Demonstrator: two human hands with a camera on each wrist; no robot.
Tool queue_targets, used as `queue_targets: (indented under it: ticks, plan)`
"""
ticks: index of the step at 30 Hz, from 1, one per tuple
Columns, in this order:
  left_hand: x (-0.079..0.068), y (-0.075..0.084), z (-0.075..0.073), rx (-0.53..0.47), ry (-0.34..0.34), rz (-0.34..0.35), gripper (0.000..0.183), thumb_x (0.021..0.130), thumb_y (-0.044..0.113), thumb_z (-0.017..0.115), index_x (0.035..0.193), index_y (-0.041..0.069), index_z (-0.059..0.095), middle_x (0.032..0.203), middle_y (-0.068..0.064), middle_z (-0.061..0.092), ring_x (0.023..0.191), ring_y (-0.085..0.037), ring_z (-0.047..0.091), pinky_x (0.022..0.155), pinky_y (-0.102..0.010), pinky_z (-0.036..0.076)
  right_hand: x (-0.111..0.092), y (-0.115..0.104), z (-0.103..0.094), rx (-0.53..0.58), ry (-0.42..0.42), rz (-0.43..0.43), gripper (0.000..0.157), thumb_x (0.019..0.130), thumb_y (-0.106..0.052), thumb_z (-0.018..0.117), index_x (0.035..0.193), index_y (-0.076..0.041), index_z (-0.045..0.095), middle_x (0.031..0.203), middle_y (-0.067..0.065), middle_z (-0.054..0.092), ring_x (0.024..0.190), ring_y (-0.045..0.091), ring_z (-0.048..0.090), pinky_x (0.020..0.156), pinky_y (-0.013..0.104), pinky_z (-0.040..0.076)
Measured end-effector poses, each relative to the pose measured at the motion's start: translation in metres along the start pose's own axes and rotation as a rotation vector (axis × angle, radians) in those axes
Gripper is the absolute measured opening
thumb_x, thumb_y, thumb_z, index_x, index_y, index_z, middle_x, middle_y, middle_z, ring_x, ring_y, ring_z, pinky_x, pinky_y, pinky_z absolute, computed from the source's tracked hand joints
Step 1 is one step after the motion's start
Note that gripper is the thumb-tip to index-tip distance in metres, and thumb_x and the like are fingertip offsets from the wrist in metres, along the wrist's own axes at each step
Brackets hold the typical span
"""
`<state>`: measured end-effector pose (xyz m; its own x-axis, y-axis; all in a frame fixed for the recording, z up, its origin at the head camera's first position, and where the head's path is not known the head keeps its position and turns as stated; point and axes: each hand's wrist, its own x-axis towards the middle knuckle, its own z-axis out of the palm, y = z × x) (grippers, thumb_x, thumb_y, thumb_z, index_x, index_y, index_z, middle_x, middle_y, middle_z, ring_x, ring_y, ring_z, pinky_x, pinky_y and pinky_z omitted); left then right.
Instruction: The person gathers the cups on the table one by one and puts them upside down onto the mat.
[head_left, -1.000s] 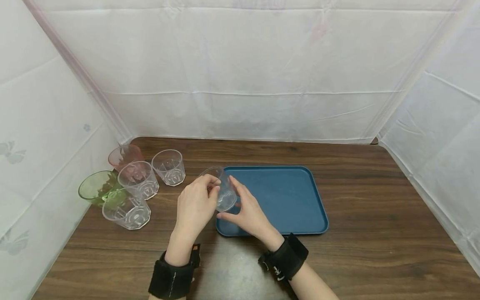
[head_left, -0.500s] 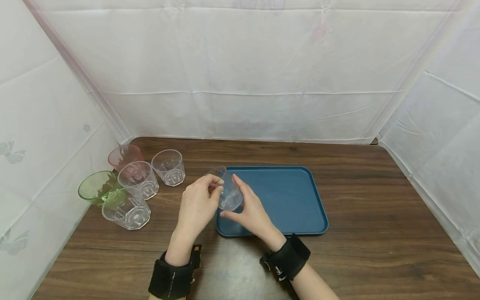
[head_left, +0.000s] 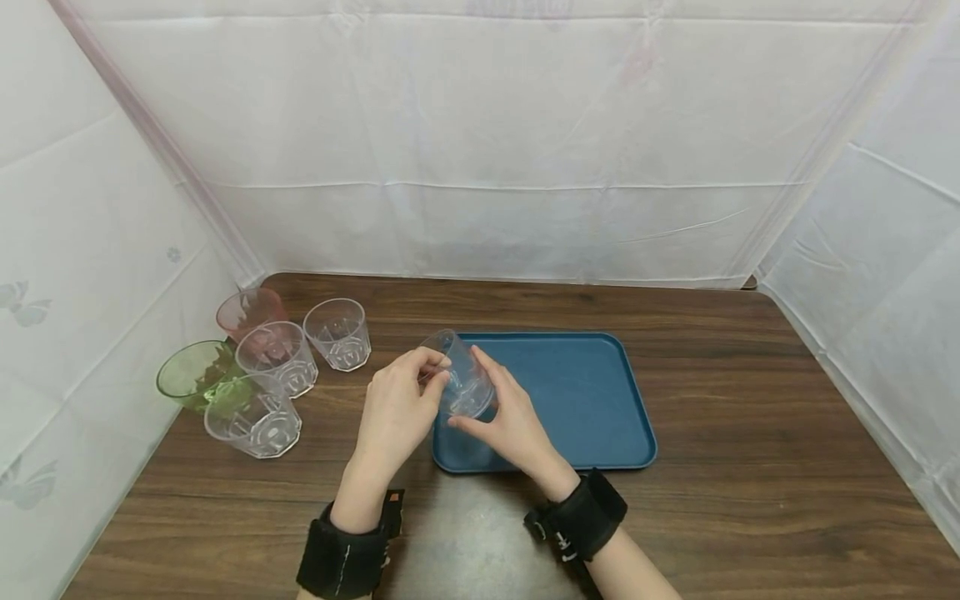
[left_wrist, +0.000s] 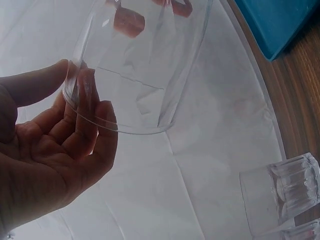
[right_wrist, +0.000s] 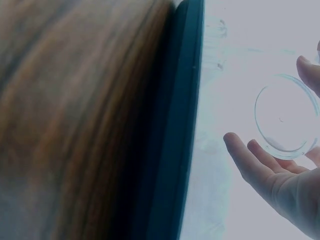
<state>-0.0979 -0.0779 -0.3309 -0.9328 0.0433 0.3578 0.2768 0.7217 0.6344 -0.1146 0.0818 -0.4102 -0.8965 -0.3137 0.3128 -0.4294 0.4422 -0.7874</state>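
A clear cup [head_left: 467,385] is being held aslant, frame centre, by the left edge of the tray [head_left: 570,400], base pointing lower right; its rim is being pinched by the left hand [head_left: 397,408], its base loosely spanned by the right hand [head_left: 513,421].

the held cup [head_left: 468,390] is colourless and see-through, the serving tray [head_left: 573,408] a plain deep blue. the tabletop [head_left: 757,433] is dark brown with streaky wood grain. there's a translucent green tumbler [head_left: 182,377], a rose-pink tumbler [head_left: 246,312] and three clear tumblers [head_left: 337,333]. both wrist straps [head_left: 341,558] are black, the left one showing a small orange patch [head_left: 394,496]. the sheeting [head_left: 495,108] is white, with pale grey motifs [head_left: 30,487] and a mauve-pink band [head_left: 127,117].
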Motion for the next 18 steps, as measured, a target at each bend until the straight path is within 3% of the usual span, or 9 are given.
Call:
queue_targets:
  ticks: [8, 18]
  plan:
    - [0.000, 0.000, 0.000, 0.003, 0.012, 0.013, 0.013, 0.080, 0.013, 0.067, 0.093, 0.009, 0.066, 0.084, -0.005, 0.064, 0.077, -0.019, 0.059, 0.064, -0.038, 0.048, -0.002, 0.003, -0.005, -0.007, 0.030, -0.007, 0.084, 0.076, -0.044, 0.068, 0.145, -0.030, 0.023, 0.132, 0.003, 0.044, 0.118, 0.018, 0.043, 0.084, 0.043, 0.046]
    - [0.001, 0.000, -0.001, 0.048, 0.005, -0.007, 0.014, 0.081, 0.017, 0.067, 0.093, 0.011, 0.066, 0.082, -0.002, 0.064, 0.072, -0.017, 0.058, 0.060, -0.037, 0.046, -0.003, 0.006, -0.011, -0.016, 0.061, -0.022, 0.082, 0.075, -0.041, 0.070, 0.144, -0.031, 0.026, 0.131, 0.002, 0.045, 0.116, 0.017, 0.045, 0.090, 0.045, 0.041]
